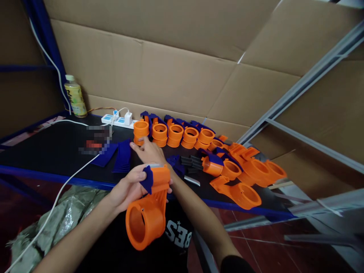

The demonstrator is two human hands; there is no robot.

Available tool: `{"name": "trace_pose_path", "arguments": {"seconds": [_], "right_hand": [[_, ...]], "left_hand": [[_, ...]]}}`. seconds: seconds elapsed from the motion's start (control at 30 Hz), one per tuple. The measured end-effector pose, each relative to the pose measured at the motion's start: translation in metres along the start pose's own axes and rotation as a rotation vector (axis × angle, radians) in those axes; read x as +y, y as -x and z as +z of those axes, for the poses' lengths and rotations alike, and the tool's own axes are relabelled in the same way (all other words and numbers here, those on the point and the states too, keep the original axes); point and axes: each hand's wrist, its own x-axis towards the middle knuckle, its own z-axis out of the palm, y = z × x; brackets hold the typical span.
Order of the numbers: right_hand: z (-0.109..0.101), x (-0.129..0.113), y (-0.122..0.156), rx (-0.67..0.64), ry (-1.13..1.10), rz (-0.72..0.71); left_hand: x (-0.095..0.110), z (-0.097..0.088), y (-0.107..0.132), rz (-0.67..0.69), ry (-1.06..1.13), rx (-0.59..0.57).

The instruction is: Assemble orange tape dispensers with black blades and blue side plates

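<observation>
My left hand (pixel 132 185) is closed around an orange tape dispenser (pixel 146 220), its round hub hanging down toward my lap. A dark blue piece (pixel 147 180) sits on the dispenser's upper end, beside my left thumb. Behind it, my right hand (pixel 149 153) reaches over the table with fingers apart and nothing visible in them. Its fingertips are close to a fanned stack of flat dark blue pieces (pixel 122 156); I cannot tell whether they touch. Another flat blue piece (pixel 104 155) lies left of that stack.
A row of orange dispensers with blue parts (pixel 175 132) stands along the back; more orange dispensers (pixel 244 193) lie at right. Near them are black strips (pixel 192 162) and a metal strip (pixel 192 181). A power strip (pixel 121 121), a bottle (pixel 75 96) and a white cable (pixel 72 176) are at left.
</observation>
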Motion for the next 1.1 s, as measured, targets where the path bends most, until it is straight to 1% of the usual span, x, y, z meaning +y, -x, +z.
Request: {"name": "trace_pose_path", "arguments": {"seconds": [0.1,0.2,0.27,0.43,0.53,0.7,0.8,0.87,0.93,1.03,1.1], "right_hand": [[0.015,-0.015,-0.010,-0.004,0.118,-0.041],[0.019,-0.022,-0.012,-0.027,0.169,-0.051],[0.020,-0.023,-0.013,-0.033,0.202,-0.060],[0.026,-0.018,-0.015,0.038,0.312,-0.121],[0.029,-0.015,-0.017,0.044,0.307,-0.125],[0.029,-0.018,-0.020,0.065,0.285,-0.120],[0.018,-0.020,-0.024,0.088,0.260,-0.121],[0.001,-0.017,-0.024,0.116,0.208,-0.139],[-0.021,-0.010,-0.019,0.174,0.084,-0.186],[-0.056,0.005,0.005,0.306,-0.131,-0.276],[-0.074,0.015,0.030,0.390,-0.177,-0.321]], "left_hand": [[-0.004,0.003,-0.004,-0.025,0.026,0.037],[-0.005,0.003,-0.004,-0.001,0.015,0.079],[-0.005,0.002,-0.003,0.014,0.001,0.096],[-0.006,0.002,0.000,0.061,-0.014,0.146],[-0.006,0.002,0.000,0.092,-0.013,0.177],[-0.006,0.003,-0.003,0.072,-0.002,0.200],[-0.004,0.000,-0.006,0.079,0.030,0.219],[-0.002,-0.001,-0.007,0.100,0.051,0.232],[0.001,-0.002,-0.008,0.144,0.053,0.263],[0.004,0.000,-0.009,0.260,-0.005,0.371],[0.005,0.002,-0.011,0.362,-0.060,0.427]]}}
